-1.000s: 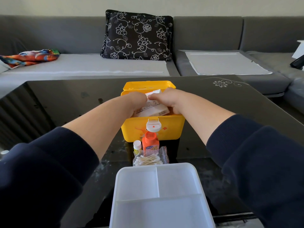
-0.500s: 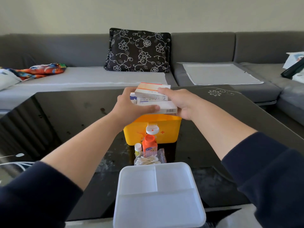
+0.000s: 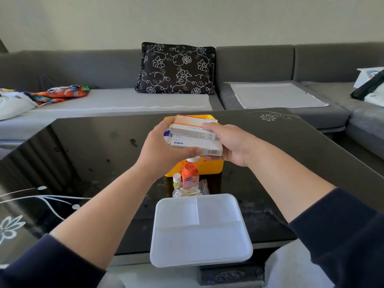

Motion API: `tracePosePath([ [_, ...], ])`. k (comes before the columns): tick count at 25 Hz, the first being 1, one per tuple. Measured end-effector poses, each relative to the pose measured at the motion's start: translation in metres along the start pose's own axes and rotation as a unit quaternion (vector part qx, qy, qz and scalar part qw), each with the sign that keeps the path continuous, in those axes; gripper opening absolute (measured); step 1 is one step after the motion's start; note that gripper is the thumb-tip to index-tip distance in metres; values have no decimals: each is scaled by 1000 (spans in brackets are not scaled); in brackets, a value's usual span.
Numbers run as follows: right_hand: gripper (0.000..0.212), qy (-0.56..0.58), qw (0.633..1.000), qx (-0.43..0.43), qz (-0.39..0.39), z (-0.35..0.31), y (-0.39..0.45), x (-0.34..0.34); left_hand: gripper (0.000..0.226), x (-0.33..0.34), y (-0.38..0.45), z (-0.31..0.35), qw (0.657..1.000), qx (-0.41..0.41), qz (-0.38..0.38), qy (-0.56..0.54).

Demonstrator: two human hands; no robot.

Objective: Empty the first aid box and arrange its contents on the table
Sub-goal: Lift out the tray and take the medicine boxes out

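A stack of white medicine boxes [image 3: 195,138] hangs in the air above the yellow first aid box [image 3: 214,168], held between both hands. My left hand [image 3: 160,148] grips the stack's left end with the thumb under its front edge. My right hand [image 3: 230,142] grips the right end, fingers over the top. The yellow box stands on the black glass table [image 3: 291,154], mostly hidden behind my hands. In front of it stand an orange bottle [image 3: 189,176] with a white cap, a small white-capped vial [image 3: 176,178] and a clear bag of cotton swabs [image 3: 188,192].
A white divided tray [image 3: 200,229] lies at the table's near edge, overhanging it. A grey sofa runs behind the table with a black floral cushion [image 3: 176,68], a colourful cloth [image 3: 60,94] at left and dark items at far right.
Both hands were down in the yellow box a second ago; they have lifted the stack of medicine boxes out and drawn it slightly nearer and higher.
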State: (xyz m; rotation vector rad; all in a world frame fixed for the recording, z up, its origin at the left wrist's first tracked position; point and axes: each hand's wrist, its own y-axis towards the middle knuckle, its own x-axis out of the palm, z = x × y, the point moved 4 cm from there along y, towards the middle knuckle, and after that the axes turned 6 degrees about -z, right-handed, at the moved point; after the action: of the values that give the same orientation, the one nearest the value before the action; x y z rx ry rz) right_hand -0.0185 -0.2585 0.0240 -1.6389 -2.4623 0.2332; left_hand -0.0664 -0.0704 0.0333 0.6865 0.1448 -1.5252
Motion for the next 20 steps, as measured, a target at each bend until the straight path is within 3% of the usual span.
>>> tracePosePath([
  [3,32,-3,1000,5,-6,10,-2,-1,76,8,-8,-4,1000,19,14,1],
  [7,36,-2,1000,18,-14,19,-1,3,93,13,-7,-16,999,26,25,23],
  [11,36,14,1000,-3,-9,17,0,7,81,7,-2,-24,997,39,49,44],
  [15,34,11,1000,-15,-3,15,-3,8,95,-1,0,-30,995,22,74,59],
  [20,36,0,1000,-5,-25,20,-5,11,87,0,-1,-31,994,23,80,67],
])
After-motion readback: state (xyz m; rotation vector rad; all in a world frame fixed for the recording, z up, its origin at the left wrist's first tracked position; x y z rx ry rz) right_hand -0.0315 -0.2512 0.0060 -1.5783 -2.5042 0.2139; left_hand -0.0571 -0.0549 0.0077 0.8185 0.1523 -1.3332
